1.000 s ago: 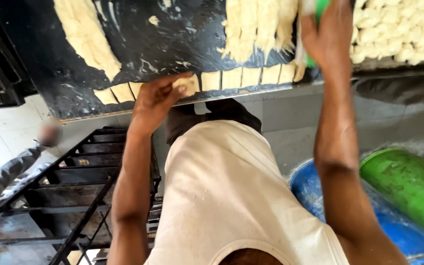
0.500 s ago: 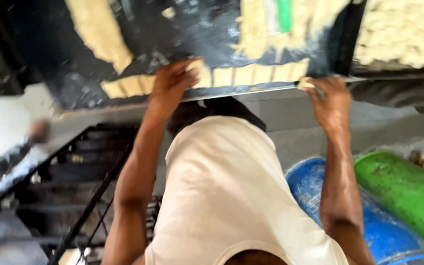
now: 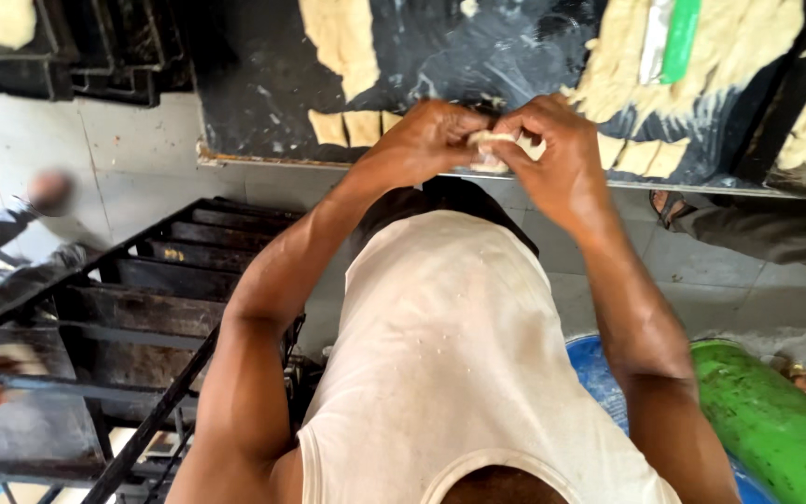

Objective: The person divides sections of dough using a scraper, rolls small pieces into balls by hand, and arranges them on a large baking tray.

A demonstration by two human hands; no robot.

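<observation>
Head view, looking steeply down over the person's pale sleeveless shirt to the dark floured worktable. A small piece of dough is held at the near edge of the worktable, pinched between both hands. The left hand is closed on the piece from one side, fingers curled over it; the right hand is closed on it from the other, fingertips meeting those of the left. Most of the piece is hidden by the fingers.

On the worktable, just beyond the hands, a row of cut dough squares is laid along the near edge, and a longer dough strip lies further in. A green-handled scraper rests on a spread of dough towards the far right of the worktable. Below the worktable, a black metal rack stands to the left; a green cylinder and a blue drum lie to the right.

Risks, as judged: the piece is worked right over the worktable's edge, so a loosened pinch could send it to the tiled floor. Sticky dough could be torn if the hands are pulled apart unevenly. The cut squares sit close to the edge and could be knocked off by a wrist.
</observation>
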